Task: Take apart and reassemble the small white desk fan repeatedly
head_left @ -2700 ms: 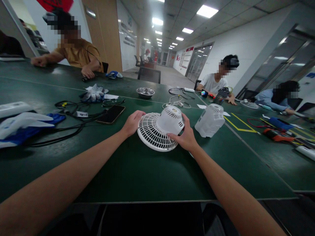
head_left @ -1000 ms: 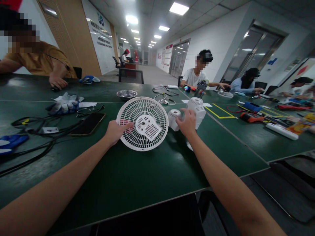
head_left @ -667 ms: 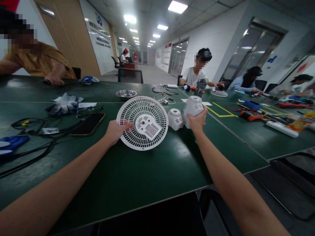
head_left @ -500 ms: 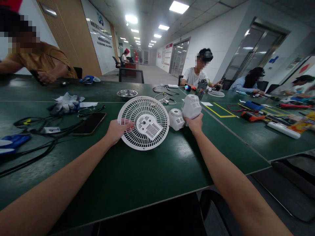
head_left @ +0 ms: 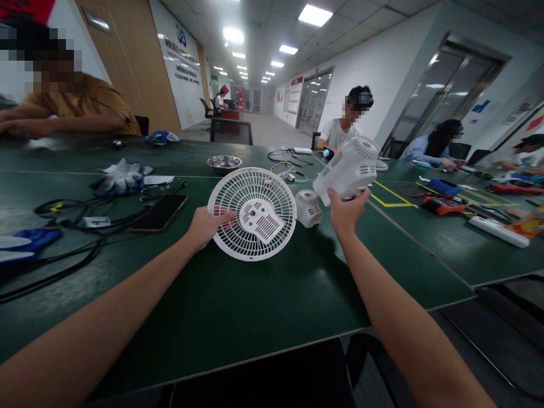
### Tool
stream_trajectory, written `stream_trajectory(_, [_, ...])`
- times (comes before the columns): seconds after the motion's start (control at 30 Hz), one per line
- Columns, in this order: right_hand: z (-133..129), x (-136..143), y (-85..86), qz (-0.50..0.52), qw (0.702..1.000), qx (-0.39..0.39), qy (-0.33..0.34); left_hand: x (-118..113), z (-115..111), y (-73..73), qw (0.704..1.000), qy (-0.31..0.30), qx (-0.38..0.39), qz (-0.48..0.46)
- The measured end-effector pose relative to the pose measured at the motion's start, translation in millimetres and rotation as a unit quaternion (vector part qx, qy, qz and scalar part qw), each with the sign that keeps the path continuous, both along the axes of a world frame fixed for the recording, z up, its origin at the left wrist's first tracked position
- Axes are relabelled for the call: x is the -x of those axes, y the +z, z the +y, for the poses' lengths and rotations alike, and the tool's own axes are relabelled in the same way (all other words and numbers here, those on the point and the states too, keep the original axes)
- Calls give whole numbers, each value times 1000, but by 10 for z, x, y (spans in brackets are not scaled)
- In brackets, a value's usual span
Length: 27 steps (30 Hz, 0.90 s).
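Observation:
My left hand (head_left: pixel 209 225) grips the left rim of a round white fan grille (head_left: pixel 261 222), thumb over its slats. The grille is tilted, showing a slotted plate at its centre. On the right, my right hand (head_left: pixel 346 208) is closed around the lower part of a white plastic fan motor housing (head_left: pixel 351 170), held tilted above the table. Its vented end points up and to the right. A second white vented housing (head_left: pixel 309 208) rests on the table between the grille and my right hand, close to the grille's right edge.
Behind the grille stands a metal bowl (head_left: pixel 224 164). To the left lie a phone (head_left: pixel 159 213), black cables (head_left: pixel 96 243) and gloves (head_left: pixel 120 178). Yellow tape (head_left: pixel 393 203), an orange-black tool (head_left: pixel 442 205) and a white power strip (head_left: pixel 498 231) are on the right. Several people sit around the table.
My right hand has lifted its housing up and to the right, tilting it and moving it away from the second housing. The grille in my left hand is nearly unchanged.

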State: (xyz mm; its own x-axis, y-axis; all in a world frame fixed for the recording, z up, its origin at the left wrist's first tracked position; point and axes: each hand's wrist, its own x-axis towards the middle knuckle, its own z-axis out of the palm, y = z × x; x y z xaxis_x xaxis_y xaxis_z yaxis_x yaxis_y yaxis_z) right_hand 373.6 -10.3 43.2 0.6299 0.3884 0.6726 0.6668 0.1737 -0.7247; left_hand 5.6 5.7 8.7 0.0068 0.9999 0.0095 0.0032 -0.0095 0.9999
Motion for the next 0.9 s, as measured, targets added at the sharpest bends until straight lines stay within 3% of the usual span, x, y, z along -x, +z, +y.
stream_trajectory(0.23, [-13,298,-126,-56,985,145,70,-11,-1,-23,1000,6,-25,12])
stream_trajectory(0.33, [-6,318,-148,-64,983,158,67,5,22,-40,1000,2,-20,9])
stream_trajectory(0.67, [75,-239,-39,16,994,105,-31,26,36,-41,1000,-1,-19,12])
stream_trajectory(0.9, [107,-385,-38,101,983,141,-58,29,29,-35,1000,-1,-18,18])
